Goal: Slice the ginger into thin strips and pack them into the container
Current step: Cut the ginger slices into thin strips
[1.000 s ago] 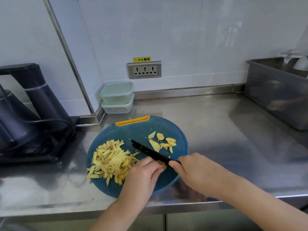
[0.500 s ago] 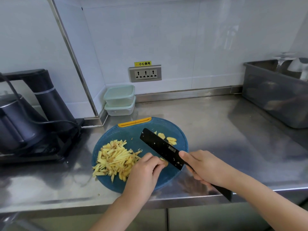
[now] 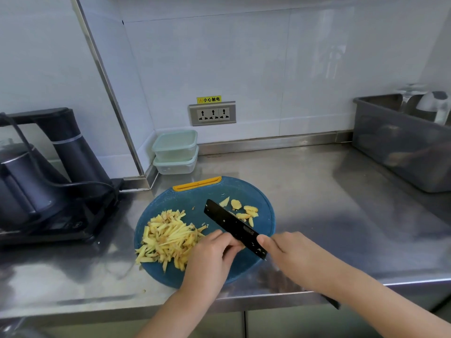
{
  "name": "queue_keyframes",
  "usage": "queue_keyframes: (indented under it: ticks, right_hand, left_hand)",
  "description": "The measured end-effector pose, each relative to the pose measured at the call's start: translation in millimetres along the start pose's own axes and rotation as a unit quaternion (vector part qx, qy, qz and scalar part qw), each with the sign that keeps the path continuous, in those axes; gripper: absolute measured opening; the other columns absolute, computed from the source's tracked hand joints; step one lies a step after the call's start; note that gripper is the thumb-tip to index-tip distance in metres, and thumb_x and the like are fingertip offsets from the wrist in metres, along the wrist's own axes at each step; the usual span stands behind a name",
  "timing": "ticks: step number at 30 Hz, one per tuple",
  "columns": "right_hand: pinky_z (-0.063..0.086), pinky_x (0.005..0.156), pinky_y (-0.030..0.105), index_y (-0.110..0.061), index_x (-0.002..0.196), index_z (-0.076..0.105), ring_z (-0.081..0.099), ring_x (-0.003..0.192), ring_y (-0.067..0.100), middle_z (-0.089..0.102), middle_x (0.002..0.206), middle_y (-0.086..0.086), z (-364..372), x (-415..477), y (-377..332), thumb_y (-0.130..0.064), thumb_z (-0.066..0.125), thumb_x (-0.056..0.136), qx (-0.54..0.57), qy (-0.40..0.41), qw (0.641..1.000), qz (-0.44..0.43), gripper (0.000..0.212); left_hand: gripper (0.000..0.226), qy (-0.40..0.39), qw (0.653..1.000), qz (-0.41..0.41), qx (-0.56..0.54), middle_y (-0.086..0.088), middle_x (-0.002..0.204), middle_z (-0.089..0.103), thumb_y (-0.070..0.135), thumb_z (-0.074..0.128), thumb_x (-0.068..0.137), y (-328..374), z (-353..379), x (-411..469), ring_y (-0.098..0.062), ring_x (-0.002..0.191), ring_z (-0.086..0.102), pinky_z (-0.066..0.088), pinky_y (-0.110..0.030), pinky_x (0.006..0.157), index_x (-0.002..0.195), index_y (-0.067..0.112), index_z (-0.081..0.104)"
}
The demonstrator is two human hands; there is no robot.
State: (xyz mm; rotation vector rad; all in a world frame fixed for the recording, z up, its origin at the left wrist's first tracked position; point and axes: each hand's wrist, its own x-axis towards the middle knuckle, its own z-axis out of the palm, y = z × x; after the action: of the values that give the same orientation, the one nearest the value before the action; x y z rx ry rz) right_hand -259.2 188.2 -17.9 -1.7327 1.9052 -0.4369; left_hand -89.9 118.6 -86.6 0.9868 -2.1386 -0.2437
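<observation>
Knife (image 3: 235, 226) gripped in right hand (image 3: 290, 254), blade tilted over cutting board (image 3: 195, 198). Left hand (image 3: 212, 252) curled beside ginger strips (image 3: 168, 237) piled board-left; cannot tell if holding anything. Stacked containers (image 3: 175, 152) at wall.

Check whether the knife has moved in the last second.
Yes. The knife has rolled from edge-on to broad side showing; its tip stays near the orange handle of the cutting board.
</observation>
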Motion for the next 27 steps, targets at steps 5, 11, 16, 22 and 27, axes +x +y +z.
queue_keyframes:
  ticks: [5, 11, 16, 22, 27]
  right_hand:
    - [0.037, 0.055, 0.024, -0.019, 0.067, 0.041, 0.043, 0.058, 0.014, 0.045, 0.064, -0.001, 8, 5, -6, -0.047, 0.024, 0.102, -0.042, 0.006, 0.999, -0.016, 0.048]
    - [0.039, 0.057, 0.029, -0.016, 0.089, 0.050, 0.045, 0.063, 0.021, 0.045, 0.075, 0.003, 27, 24, -22, -0.039, 0.018, 0.105, -0.138, 0.049, 0.989, -0.029, 0.042]
    - [0.050, 0.055, 0.036, -0.011, 0.125, 0.043, 0.049, 0.052, 0.020, 0.041, 0.073, 0.003, 13, 27, -13, -0.018, 0.029, 0.104, 0.018, -0.026, 0.996, 0.085, 0.026]
    - [0.036, 0.037, 0.020, -0.011, 0.069, 0.043, 0.039, 0.030, 0.015, 0.042, 0.046, 0.002, -7, 2, -3, -0.049, 0.030, 0.101, 0.088, -0.004, 0.994, 0.069, 0.051]
    - [0.044, 0.047, 0.028, -0.014, 0.069, 0.042, 0.042, 0.032, 0.012, 0.045, 0.053, 0.001, -8, -7, -11, -0.048, 0.027, 0.101, 0.042, -0.024, 0.998, 0.041, 0.049]
  left_hand:
    - [0.018, -0.005, 1.000, 0.003, -0.019, 0.020, 0.073, 0.056, 0.011, 0.082, 0.071, -1, 1, 0, -0.001, 0.068, 0.054, 0.042, -0.008, 0.061, 0.073, 0.021, 0.068]
    - [0.015, -0.005, 1.000, -0.005, -0.012, 0.013, 0.071, 0.059, 0.010, 0.081, 0.072, -1, 1, 0, -0.002, 0.065, 0.054, 0.039, -0.006, 0.061, 0.074, 0.017, 0.068]
    - [0.014, 0.005, 0.999, -0.030, -0.029, 0.019, 0.069, 0.050, 0.015, 0.080, 0.074, 2, 0, -1, 0.006, 0.060, 0.046, 0.037, -0.004, 0.059, 0.073, 0.020, 0.068]
    - [0.009, 0.011, 0.999, -0.030, -0.025, 0.013, 0.072, 0.062, 0.022, 0.079, 0.075, 1, 1, -2, -0.001, 0.063, 0.055, 0.044, -0.011, 0.057, 0.073, 0.021, 0.070]
    - [0.008, 0.002, 1.000, -0.025, -0.013, 0.015, 0.073, 0.061, 0.021, 0.078, 0.076, 2, -2, -2, 0.000, 0.064, 0.055, 0.042, -0.007, 0.057, 0.076, 0.022, 0.071]
